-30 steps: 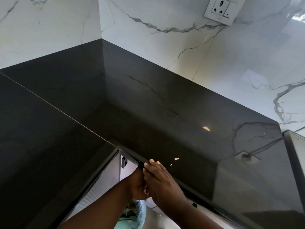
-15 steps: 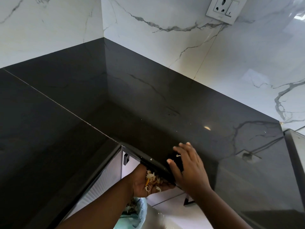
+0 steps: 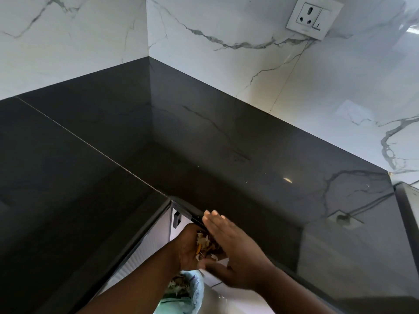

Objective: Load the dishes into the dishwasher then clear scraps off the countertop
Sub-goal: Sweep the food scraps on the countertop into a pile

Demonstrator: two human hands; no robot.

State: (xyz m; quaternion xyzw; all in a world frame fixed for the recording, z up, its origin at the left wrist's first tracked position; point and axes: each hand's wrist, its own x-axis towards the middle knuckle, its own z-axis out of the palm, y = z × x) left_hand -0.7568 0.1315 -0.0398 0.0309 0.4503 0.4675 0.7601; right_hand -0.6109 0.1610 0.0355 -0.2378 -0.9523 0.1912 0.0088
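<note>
The glossy black countertop (image 3: 226, 155) wraps around a corner. My left hand (image 3: 187, 248) is cupped just below the counter's front edge and holds a small heap of pale and yellow food scraps (image 3: 205, 242). My right hand (image 3: 235, 252) lies flat with its fingers together at the counter's edge, pressed against the scraps in the left palm. Below both hands sits a bag (image 3: 183, 293) lined in light plastic with more scraps inside it.
White marble-look walls (image 3: 249, 53) back the counter, with a socket and switch plate (image 3: 314, 18) at the upper right. White cabinet fronts with a dark handle (image 3: 176, 219) show under the counter's inner corner. A dark appliance edge (image 3: 408, 211) stands at the right.
My right hand reached onto the counter over the loose scraps, then swept back to the edge against the cupped left hand. The small scraps near the edge are gone from the counter.
</note>
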